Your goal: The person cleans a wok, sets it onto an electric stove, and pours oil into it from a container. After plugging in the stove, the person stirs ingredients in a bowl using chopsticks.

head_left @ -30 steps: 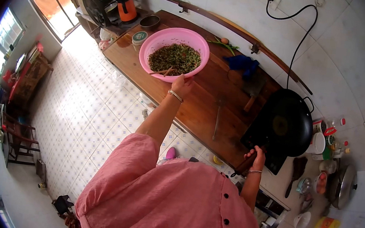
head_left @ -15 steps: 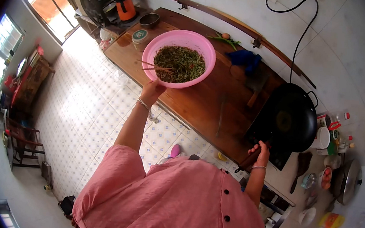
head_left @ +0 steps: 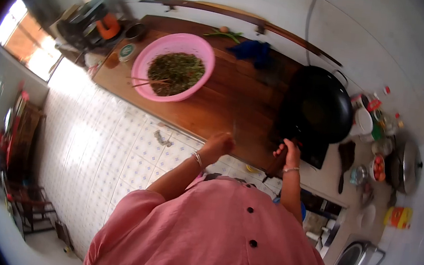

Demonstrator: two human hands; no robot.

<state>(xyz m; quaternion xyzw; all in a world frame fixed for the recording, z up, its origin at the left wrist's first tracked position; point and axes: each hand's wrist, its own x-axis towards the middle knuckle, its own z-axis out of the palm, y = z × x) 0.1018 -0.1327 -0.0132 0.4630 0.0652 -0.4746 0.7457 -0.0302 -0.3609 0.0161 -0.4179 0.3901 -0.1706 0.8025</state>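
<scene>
My left hand [head_left: 219,145] is over the front edge of the wooden table [head_left: 209,112], fingers curled; a thin, blurred stick shows just above it, and I cannot make out whether the fingers hold it. My right hand [head_left: 290,154] is wrapped round the handle [head_left: 276,162] of the black wok [head_left: 319,104], which sits on a dark cooktop [head_left: 315,157]. Toward the table's left end stands a pink basin [head_left: 207,52] filled with chopped green food [head_left: 175,74]. Chopsticks [head_left: 147,81] lean across the basin's left rim.
Behind the basin lie green stalks [head_left: 224,35] and a blue cloth [head_left: 250,52]. A lidded tub [head_left: 126,52] stands left of the basin. Bottles, a bowl of red items [head_left: 378,168] and a metal lid [head_left: 404,167] are right of the wok. A wooden rail runs along the wall.
My left hand has left the basin's rim and moved right, to the table's front edge. The basin was turned or shifted earlier. My right hand has closed round the wok handle. The view has shifted.
</scene>
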